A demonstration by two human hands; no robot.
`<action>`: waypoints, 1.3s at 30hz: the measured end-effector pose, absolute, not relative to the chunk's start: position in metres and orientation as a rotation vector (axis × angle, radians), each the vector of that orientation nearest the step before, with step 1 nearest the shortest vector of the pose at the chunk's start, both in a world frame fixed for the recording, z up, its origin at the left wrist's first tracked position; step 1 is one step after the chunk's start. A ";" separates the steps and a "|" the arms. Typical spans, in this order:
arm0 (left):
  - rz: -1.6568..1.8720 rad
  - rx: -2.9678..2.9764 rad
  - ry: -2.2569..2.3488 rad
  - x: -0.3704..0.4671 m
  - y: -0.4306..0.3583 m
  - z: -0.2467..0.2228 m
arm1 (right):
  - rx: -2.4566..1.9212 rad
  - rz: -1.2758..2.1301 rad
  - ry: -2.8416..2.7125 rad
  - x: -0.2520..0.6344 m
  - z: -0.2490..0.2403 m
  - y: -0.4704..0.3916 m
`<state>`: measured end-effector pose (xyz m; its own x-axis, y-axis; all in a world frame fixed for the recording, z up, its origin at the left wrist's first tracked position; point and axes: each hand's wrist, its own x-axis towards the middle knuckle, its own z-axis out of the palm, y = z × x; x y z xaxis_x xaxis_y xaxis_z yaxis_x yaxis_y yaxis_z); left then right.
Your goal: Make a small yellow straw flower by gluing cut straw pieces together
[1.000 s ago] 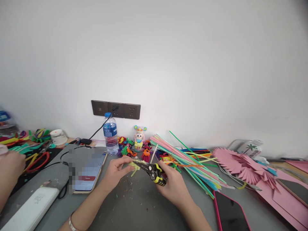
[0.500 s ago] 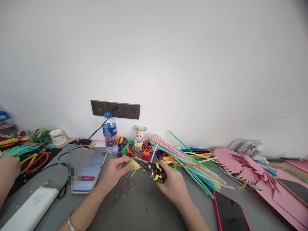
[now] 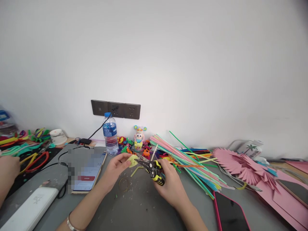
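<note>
Right hand [image 3: 168,183] gripping pliers [image 3: 151,168], figurine [image 3: 139,139] behind; bottle [image 3: 110,134] left

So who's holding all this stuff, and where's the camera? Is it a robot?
No robot here! These are a person's own bare hands, and the camera is worn on that person's head, looking forward and down. The left hand pinches a fuzzy yellow piece. The right hand holds black-and-yellow pliers, open, with their tips close to it. On the grey table are a bottle, a little figure with big eyes, a bundle of colourful fuzzy sticks, and a pink-edged phone. The hand at the far left is someone else's.
</note>
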<state>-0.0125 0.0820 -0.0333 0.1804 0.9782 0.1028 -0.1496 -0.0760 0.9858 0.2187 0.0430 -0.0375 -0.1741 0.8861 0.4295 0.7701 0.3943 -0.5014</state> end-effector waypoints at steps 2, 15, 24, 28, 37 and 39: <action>1.234 1.226 0.894 -0.012 0.082 -0.032 | -1.410 0.216 -1.969 0.218 -0.038 0.043; 1.193 1.241 0.855 -0.013 0.081 -0.033 | -1.432 0.423 -2.009 0.215 -0.031 0.039; 1.227 1.231 0.882 -0.011 0.081 -0.028 | -1.474 0.320 -1.858 0.218 -0.039 0.045; 1.278 1.223 0.897 -0.009 0.080 -0.027 | -1.467 0.160 -1.803 0.222 -0.043 0.048; 1.315 1.293 0.908 -0.007 0.081 -0.027 | -1.435 0.139 -1.993 0.213 -0.039 0.044; 1.295 1.309 0.914 -0.006 0.080 -0.027 | -1.434 0.135 -2.010 0.213 -0.039 0.044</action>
<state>-0.0059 0.0796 -0.0269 0.1287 0.9724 0.1947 -0.1420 -0.1762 0.9741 0.2131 0.0442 -0.0391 -0.1846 0.8750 0.4475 0.8072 0.3948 -0.4389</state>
